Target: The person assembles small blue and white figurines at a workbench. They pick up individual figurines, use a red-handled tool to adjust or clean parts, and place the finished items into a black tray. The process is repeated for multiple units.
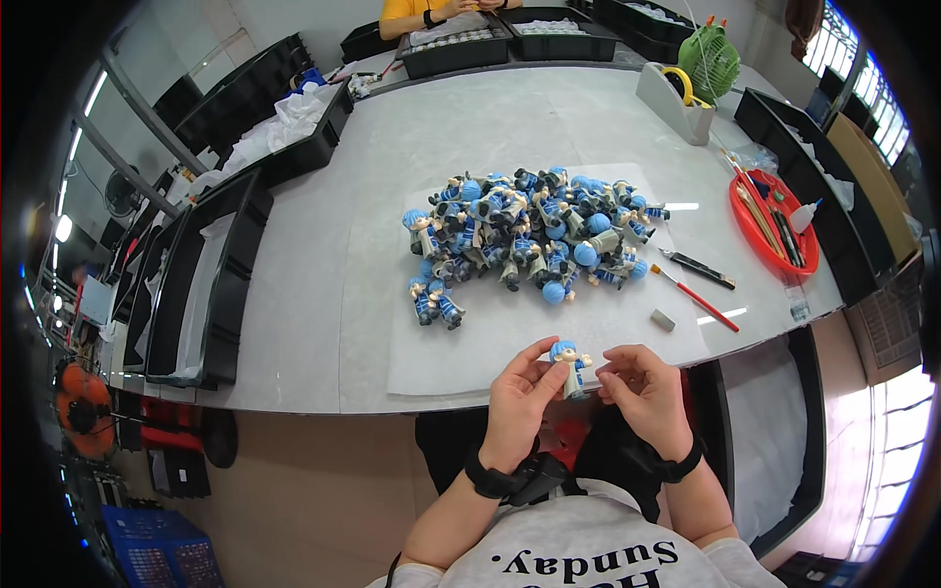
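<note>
Just over the table's near edge, my left hand (524,400) grips a small figurine (572,370) between thumb and fingers. The figurine has blue hair and a pale and blue outfit, and it is upright. Close by its right side is my right hand (647,394), fingers curled in toward the thumb; whether something tiny is between the fingertips I cannot make out. Beyond both hands, a heap of similar blue-haired figurines (524,230) lies on a white sheet (421,363). Two more figurines (436,304) lie together at the heap's near left.
Right of the heap lie a black pen-like tool (698,269), a red-handled brush (698,299) and a grey block (663,319). A red tray (742,211) holds brushes and a small bottle. Black bins (211,294) line the table's sides. A person (412,12) works across the table.
</note>
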A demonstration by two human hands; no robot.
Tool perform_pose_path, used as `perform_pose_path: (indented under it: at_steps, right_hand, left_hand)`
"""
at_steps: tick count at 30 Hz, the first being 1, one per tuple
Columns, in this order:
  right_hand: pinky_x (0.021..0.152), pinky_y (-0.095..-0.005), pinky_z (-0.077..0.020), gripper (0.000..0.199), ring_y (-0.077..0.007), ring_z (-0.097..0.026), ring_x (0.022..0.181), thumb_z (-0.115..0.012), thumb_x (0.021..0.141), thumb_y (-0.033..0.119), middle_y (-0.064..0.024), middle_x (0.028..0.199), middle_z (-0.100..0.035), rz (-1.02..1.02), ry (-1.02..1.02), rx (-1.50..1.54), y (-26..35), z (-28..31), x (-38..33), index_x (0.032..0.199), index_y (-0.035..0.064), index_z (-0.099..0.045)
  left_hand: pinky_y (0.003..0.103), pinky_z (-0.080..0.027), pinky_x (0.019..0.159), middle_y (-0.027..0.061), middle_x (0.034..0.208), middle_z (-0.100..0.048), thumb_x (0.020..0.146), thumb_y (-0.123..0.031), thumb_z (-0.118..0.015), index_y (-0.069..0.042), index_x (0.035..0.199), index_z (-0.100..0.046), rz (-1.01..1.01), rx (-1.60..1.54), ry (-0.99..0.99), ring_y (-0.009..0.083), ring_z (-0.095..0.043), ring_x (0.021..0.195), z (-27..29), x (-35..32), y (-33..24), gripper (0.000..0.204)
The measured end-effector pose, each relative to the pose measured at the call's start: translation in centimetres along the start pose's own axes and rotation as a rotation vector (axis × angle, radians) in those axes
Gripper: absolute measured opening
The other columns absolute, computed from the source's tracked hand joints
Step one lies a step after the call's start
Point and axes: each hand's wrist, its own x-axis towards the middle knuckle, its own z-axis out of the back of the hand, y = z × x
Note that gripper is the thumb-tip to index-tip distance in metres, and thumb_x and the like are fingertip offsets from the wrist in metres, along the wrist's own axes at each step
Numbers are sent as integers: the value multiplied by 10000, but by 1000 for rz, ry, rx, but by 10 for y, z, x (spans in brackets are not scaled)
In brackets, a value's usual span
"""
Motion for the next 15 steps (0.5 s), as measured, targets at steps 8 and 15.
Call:
perform_pose_path:
  at_steps: [8, 15]
  right_hand:
    - [463, -181, -414, 143, -52, -532, 538, -604, 780, 50, -20, 602, -560, 120, -119, -17, -5, -1, 0, 905, -16, -587]
    - [512, -229, -442, 209, -125, -583, 620, -628, 737, 56, -67, 681, -590, 286, -125, -375, 3, 29, 13, 936, 11, -584]
  left_hand:
    - [223, -466, 713, 66, 958, -589, 859, -92, -524, -6, 1194, -431, 54, -18, 2, 101, -570, 827, 0, 0, -1, 359]
    - [251, -476, 731, 87, 978, -587, 869, -98, -504, -9, 1195, -398, 78, -58, -15, 120, -579, 852, -4, -6, -5, 353]
